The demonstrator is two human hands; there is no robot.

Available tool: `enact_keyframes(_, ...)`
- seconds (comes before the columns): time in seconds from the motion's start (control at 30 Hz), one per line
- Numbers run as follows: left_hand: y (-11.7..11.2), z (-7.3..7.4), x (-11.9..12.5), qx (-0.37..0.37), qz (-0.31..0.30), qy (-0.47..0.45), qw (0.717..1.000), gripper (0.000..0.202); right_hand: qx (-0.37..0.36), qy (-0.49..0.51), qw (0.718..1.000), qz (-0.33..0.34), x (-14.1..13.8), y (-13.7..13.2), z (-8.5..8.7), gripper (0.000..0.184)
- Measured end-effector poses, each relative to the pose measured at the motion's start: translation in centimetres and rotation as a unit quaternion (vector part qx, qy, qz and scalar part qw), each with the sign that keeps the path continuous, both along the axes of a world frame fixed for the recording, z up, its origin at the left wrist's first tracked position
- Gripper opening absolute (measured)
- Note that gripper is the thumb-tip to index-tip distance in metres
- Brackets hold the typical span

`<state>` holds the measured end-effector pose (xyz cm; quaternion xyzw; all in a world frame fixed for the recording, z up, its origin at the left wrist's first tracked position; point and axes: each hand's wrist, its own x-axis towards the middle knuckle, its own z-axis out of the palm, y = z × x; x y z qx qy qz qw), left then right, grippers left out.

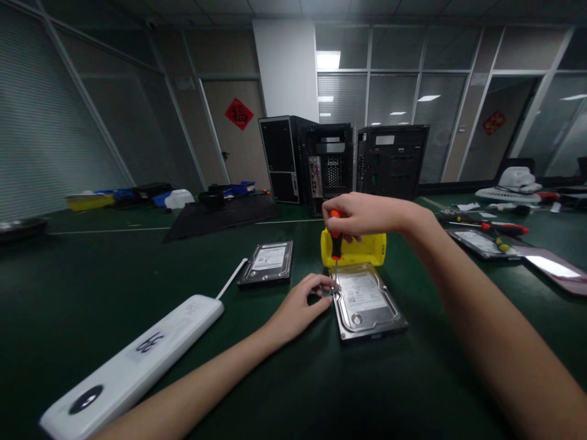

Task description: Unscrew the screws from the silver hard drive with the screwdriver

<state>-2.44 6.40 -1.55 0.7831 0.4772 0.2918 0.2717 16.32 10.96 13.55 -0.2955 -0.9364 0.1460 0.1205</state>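
A silver hard drive [367, 299] with a white label lies flat on the green table, its far end against a yellow bin [373, 247]. My right hand [351, 217] is closed around the orange and black handle of a screwdriver [337, 244], held upright. The screwdriver's tip meets the drive's left edge. My left hand [307, 302] is at that same edge, its thumb and fingers curled in a pinch close to the tip; what they hold, if anything, is too small to make out. Left of the yellow bin lies a second hard drive [269, 263].
A white device [137, 360] marked 39 with a thin arm stretches across the left front. Black computer cases [330, 159] stand at the back, beside a black mat [224, 211]. On the right lie another hard drive [481, 243], a red-handled tool [507, 228] and a pinkish panel [557, 269].
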Motion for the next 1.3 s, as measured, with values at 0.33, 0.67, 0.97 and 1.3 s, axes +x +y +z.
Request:
enact_keyframes(0.33, 0.3, -0.1, 0.2, 0.006, 0.002, -0.002, 1.000, 0.025, 0.008, -0.030, 0.996, -0.078, 1.1, -0.1, -0.4, 0.019)
enact_keyframes(0.67, 0.4, 0.4, 0.2, -0.005, 0.000, -0.005, 1.000, 0.028, 0.013, -0.017, 0.991, -0.134, 4.9, -2.1, -1.9, 0.027)
enact_keyframes(0.97, 0.6, 0.4, 0.3, -0.001, 0.009, -0.002, 1.000, 0.028, 0.092, -0.023, 0.988, -0.122, 4.8, -3.3, -1.6, 0.027)
enact_keyframes(1.3, 0.7, 0.3, 0.3, -0.011, 0.001, -0.010, 1.000, 0.028, 0.041, -0.020, 0.990, -0.136, 4.7, -5.6, -1.6, 0.019)
